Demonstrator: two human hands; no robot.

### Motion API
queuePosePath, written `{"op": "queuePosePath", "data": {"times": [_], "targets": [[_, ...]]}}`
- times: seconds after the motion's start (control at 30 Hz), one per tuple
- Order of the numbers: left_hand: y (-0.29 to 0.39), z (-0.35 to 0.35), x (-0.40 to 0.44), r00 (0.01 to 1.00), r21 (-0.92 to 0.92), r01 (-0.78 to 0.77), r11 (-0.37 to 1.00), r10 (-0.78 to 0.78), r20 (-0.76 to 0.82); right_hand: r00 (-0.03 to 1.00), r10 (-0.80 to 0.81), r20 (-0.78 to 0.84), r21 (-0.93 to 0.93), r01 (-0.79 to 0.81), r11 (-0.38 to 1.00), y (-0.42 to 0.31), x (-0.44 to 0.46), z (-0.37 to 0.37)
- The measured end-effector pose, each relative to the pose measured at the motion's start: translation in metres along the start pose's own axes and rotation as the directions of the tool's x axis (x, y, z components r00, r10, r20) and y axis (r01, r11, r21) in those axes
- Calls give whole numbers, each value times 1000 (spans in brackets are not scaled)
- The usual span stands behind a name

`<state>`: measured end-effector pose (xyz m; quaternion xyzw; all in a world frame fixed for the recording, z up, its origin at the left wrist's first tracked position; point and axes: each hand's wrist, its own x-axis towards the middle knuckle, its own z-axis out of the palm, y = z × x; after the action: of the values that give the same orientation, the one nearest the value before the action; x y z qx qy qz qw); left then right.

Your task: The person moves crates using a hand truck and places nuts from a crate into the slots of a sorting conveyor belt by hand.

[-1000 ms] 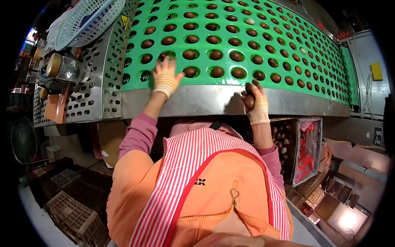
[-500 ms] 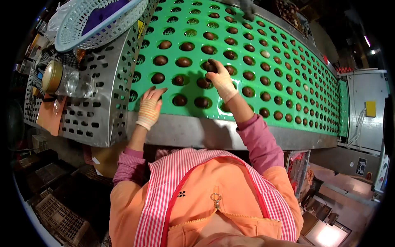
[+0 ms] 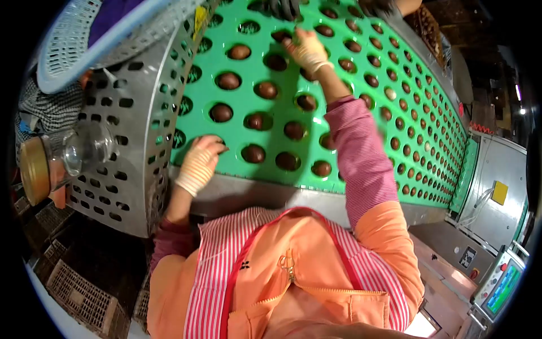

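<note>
A green tray belt (image 3: 217, 161) has rows of oval cells with brown egg-shaped pieces in many of them. My left hand (image 3: 199, 164), in a striped fingerless glove, is at the near left edge, its fingers curled together over a cell; what they hold is hidden. Farther up, my right hand (image 3: 310, 52), gloved alike, has its fingertips closed at the side of a brown egg (image 3: 282, 36) in its cell. Another brown egg (image 3: 276, 62) lies just below that hand. Several cells along the left edge hold no egg.
A co-worker's dark-gloved hand (image 3: 282, 8) is close beyond my right hand, another dark glove (image 3: 377, 7) farther right. Left are a perforated metal guard (image 3: 131, 164), a blue basket (image 3: 65, 62) and a gold-lidded jar (image 3: 35, 170). At right stand a metal cabinet (image 3: 491, 166) and a control screen (image 3: 504, 288).
My right hand came from the near edge with an egg and moved farther across the belt. My left hand came down to the near left edge. The view shifted, and a co-worker's hands came closer.
</note>
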<state>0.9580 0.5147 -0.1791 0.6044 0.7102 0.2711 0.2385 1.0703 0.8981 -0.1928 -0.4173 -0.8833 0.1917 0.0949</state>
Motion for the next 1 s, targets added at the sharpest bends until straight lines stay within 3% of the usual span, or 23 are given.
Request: {"op": "queuePosePath", "data": {"times": [0.07,0.13,0.17,0.27,0.33,0.37,0.47,0.5,0.57,0.6,0.63,0.67,0.77,0.83,0.87,0.9,0.93,1.0], "targets": [[-5,-11,-2,997,38,-47,998,45,68,965,-83,-249,155,124,980,22,-26,-12],[0,-7,2,993,148,-17,989,33,-112,922,-77,-379,147,142,979,34,-75,-33],[5,-4,8,977,201,-2,980,45,-206,919,-10,-394,235,111,965,45,-101,-35],[39,8,36,979,128,7,992,20,-205,906,136,-401,340,9,940,65,-193,-45],[51,24,60,987,208,-65,976,93,-129,881,276,-384,447,-84,890,76,-253,-48],[53,31,67,996,291,-7,957,34,-88,842,402,-359,585,-133,800,77,-280,-49],[53,58,89,998,446,63,893,-43,-55,712,578,-400,657,-217,722,116,-377,-46],[35,70,91,991,421,0,907,57,-123,647,685,-335,735,-275,619,119,-407,-52],[25,68,98,962,304,-248,920,271,-35,524,788,-323,781,-323,535,116,-467,-64],[33,63,94,983,71,-183,981,184,3,469,822,-323,775,-367,514,121,-499,-65],[26,62,93,962,69,-270,960,271,-2,416,858,-302,806,-368,463,118,-527,-67],[15,60,92,970,106,-241,965,238,44,331,900,-283,799,-438,412,118,-554,-66],[18,66,88,984,510,-155,846,176,8,316,849,-424,612,-591,525,125,-641,-50],[42,72,86,994,664,-71,744,109,-15,197,886,-419,628,-642,440,122,-694,-28],[60,78,85,985,720,-89,688,169,-40,150,892,-426,603,-689,403,118,-713,-24],[76,85,84,973,672,-146,726,228,-35,52,902,-428,554,-774,308,110,-731,-18],[94,95,82,958,613,-212,761,286,-25,26,906,-423,594,-747,299,106,-750,-12],[159,117,62,925,266,-380,886,365,104,-79,883,-462,595,-766,243,96,-785,1]]}}
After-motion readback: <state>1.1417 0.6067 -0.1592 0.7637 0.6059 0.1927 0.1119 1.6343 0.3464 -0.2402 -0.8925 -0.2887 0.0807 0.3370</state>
